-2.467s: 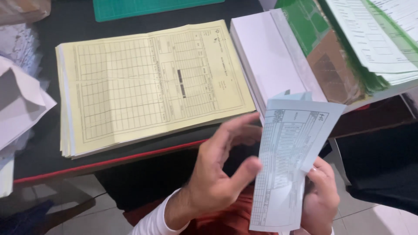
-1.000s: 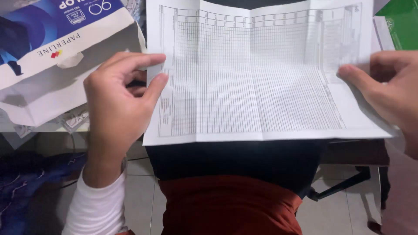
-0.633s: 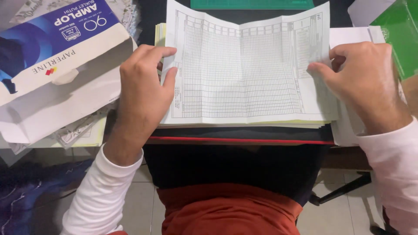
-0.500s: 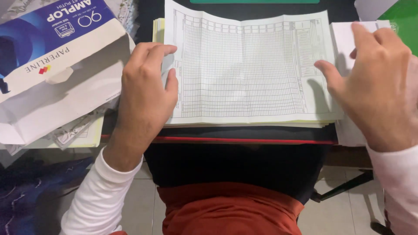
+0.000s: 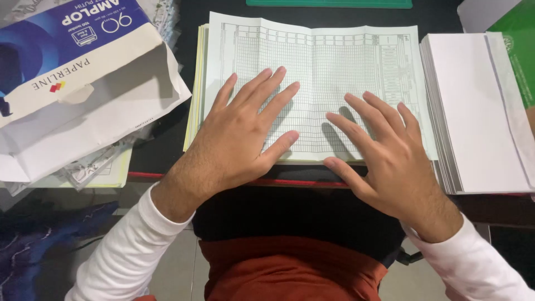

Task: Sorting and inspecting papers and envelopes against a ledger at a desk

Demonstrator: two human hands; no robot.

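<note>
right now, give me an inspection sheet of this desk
surface: dark desk with a red front edge
job's things: white gridded sheet, unfolded, on a yellow form stack
clutter: torn blue and white paper wrapper at left; white envelope stack at right; green mat at the back
hands: left hand and right hand flat and open on the sheet
cables: nothing seen
surroundings: tiled floor, blue cloth

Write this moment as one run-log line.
left hand: flat on gridded sheet | right hand: flat on sheet | sheet: unfolded atop yellow stack
</note>
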